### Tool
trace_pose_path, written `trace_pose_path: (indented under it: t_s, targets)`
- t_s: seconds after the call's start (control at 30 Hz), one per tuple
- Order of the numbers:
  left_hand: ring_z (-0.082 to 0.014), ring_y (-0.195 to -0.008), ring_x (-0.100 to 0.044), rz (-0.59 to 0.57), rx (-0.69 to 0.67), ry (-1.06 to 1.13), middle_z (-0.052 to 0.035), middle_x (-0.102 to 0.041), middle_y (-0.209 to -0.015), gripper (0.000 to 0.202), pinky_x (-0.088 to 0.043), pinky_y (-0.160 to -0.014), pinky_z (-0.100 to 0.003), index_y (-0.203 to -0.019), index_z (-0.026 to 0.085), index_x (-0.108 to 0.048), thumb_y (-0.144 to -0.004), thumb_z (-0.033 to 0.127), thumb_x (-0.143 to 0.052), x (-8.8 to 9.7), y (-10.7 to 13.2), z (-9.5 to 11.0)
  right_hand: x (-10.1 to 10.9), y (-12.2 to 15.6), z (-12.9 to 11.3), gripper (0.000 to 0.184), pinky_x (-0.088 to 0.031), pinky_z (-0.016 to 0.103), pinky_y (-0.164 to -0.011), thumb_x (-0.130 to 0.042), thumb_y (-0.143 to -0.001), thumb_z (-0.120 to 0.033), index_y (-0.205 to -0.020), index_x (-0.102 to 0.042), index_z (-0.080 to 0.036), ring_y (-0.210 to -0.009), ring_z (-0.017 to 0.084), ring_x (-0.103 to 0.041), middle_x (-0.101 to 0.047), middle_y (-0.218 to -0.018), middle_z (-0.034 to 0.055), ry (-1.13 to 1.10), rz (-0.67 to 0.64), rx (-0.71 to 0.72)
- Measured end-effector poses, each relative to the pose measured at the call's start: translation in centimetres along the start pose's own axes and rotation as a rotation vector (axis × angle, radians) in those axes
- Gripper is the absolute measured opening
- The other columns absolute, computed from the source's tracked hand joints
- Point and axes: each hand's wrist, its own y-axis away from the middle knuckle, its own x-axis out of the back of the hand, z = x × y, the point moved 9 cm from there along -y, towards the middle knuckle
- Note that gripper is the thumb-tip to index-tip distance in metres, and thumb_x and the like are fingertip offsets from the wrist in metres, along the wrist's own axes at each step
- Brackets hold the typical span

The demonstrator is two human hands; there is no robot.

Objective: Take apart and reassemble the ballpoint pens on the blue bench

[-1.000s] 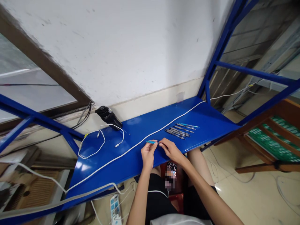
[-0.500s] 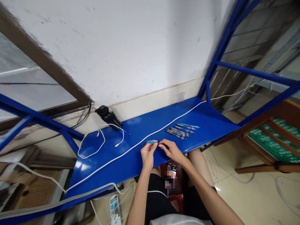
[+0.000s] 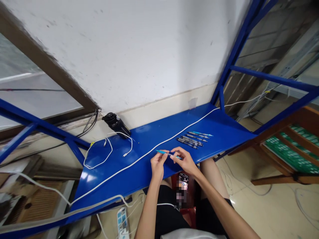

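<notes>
My left hand [image 3: 158, 166] and right hand [image 3: 186, 162] sit over the front edge of the worktop [image 3: 119, 172], glossy blue painted metal. The fingers [image 3: 163, 158] of both hands are closed on one slim blue pen [image 3: 166, 153], which lies across the gap between them. That is the only pen in my grip. The other pens [image 3: 193, 139], slender and grey or blue, lie side by side in a tight slanting row just beyond my right hand, none touching me. Below, a phone [image 3: 183, 179] rests between my knees, its screen partly blurred. Past the pens, a thick white cable [image 3: 171, 137] runs the length of the worktop. Farther left, a thinner white cable [image 3: 111, 150] bends in a loose loop near a black bottle [image 3: 116, 124] lying on its side against the rough plastered wall [image 3: 124, 49].
</notes>
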Motion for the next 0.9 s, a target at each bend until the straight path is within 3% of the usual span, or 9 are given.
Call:
trace_pose_path:
  t_s: [0.1,0.2,0.23,0.3,0.37,0.43,0.53,0.67,0.9]
  targets:
    - [-0.0296,-0.110,-0.074,-0.148,-0.049,-0.076,-0.0126,-0.082,-0.110,0.036,-0.055,-0.103,-0.040,-0.102,0.019,-0.088,-0.083,0.049,-0.092,-1.6,0.4,1.3,2.0,0.6,0.5,0.033,-0.047,0.030,-0.066,-0.089,-0.088,-0.052,-0.091,-0.074,-0.023,-0.065,0.015,-0.057,-0.066,-0.075,-0.0017,-0.325,0.273,-0.041]
    - [-0.0320,-0.113,-0.073,-0.314,-0.114,-0.176,-0.0145,-0.082,-0.116,0.050,-0.054,-0.103,-0.041,-0.112,0.020,-0.087,-0.081,0.058,-0.092,-3.4,1.0,2.4,4.0,0.6,0.1,0.037,-0.055,0.032,-0.077,-0.088,-0.089,-0.056,-0.087,-0.068,-0.025,-0.083,0.017,-0.063,-0.067,-0.092,0.0003,-0.637,0.446,-0.045]
    - [-0.0323,-0.112,-0.073,-0.333,-0.125,-0.185,-0.0152,-0.082,-0.116,0.054,-0.053,-0.102,-0.040,-0.114,0.020,-0.087,-0.083,0.063,-0.089,-3.5,1.1,2.6,4.4,0.3,-0.3,0.036,-0.058,0.034,-0.084,-0.087,-0.090,-0.055,-0.089,-0.066,-0.026,-0.089,0.018,-0.065,-0.067,-0.095,-0.0002,-0.724,0.442,-0.047]
    - [-0.0323,-0.109,-0.074,-0.320,-0.122,-0.169,-0.0162,-0.082,-0.112,0.058,-0.054,-0.100,-0.039,-0.111,0.018,-0.086,-0.087,0.070,-0.080,-3.4,1.2,2.8,5.6,-0.3,-1.5,0.035,-0.060,0.037,-0.089,-0.086,-0.093,-0.051,-0.091,-0.061,-0.027,-0.083,0.016,-0.062,-0.059,-0.084,-0.0039,-0.870,0.426,-0.015]
    - [-0.0310,-0.104,-0.075,-0.253,-0.099,-0.140,-0.0161,-0.083,-0.106,0.057,-0.055,-0.096,-0.037,-0.106,0.017,-0.087,-0.092,0.071,-0.074,-2.8,1.0,2.6,7.1,-0.4,-2.4,0.039,-0.060,0.030,-0.074,-0.084,-0.096,-0.049,-0.086,-0.053,-0.027,-0.064,0.012,-0.049,-0.044,-0.071,-0.0077,-0.993,0.412,0.027]
    - [-0.0296,-0.100,-0.075,-0.186,-0.085,-0.122,-0.0155,-0.083,-0.102,0.055,-0.056,-0.093,-0.036,-0.100,0.017,-0.086,-0.095,0.070,-0.071,-2.2,0.8,2.4,8.3,-0.2,-2.6,0.048,-0.050,0.023,-0.054,-0.078,-0.101,-0.050,-0.078,-0.043,-0.026,-0.053,0.011,-0.035,-0.033,-0.065,-0.0090,-1.078,0.382,0.032]
    - [-0.0285,-0.098,-0.075,-0.145,-0.084,-0.117,-0.0149,-0.083,-0.100,0.053,-0.057,-0.091,-0.035,-0.097,0.017,-0.086,-0.098,0.067,-0.069,-1.9,0.8,2.3,9.5,0.6,-1.9,0.059,-0.036,0.022,-0.041,-0.072,-0.103,-0.045,-0.071,-0.026,-0.025,-0.047,0.011,-0.021,-0.023,-0.058,-0.0097,-1.164,0.349,0.018]
    - [-0.0280,-0.096,-0.075,-0.136,-0.081,-0.127,-0.0142,-0.082,-0.098,0.051,-0.057,-0.090,-0.036,-0.095,0.018,-0.086,-0.098,0.066,-0.070,-1.9,0.9,2.3,10.1,1.4,-1.0,0.062,-0.028,0.023,-0.038,-0.072,-0.095,-0.035,-0.071,-0.015,-0.025,-0.046,0.010,-0.010,-0.013,-0.055,-0.0107,-1.263,0.342,0.016]
    - [-0.0222,-0.078,-0.068,-0.099,-0.130,-0.146,-0.0093,-0.076,-0.083,0.046,-0.053,-0.075,-0.032,-0.081,0.020,-0.080,-0.100,0.061,-0.070,-1.9,2.2,4.0,9.6,1.5,-1.3,0.060,-0.024,0.025,-0.037,-0.069,-0.097,-0.036,-0.074,-0.015,-0.026,-0.047,0.010,-0.010,-0.012,-0.058,-0.0111,-1.330,0.334,-0.037]
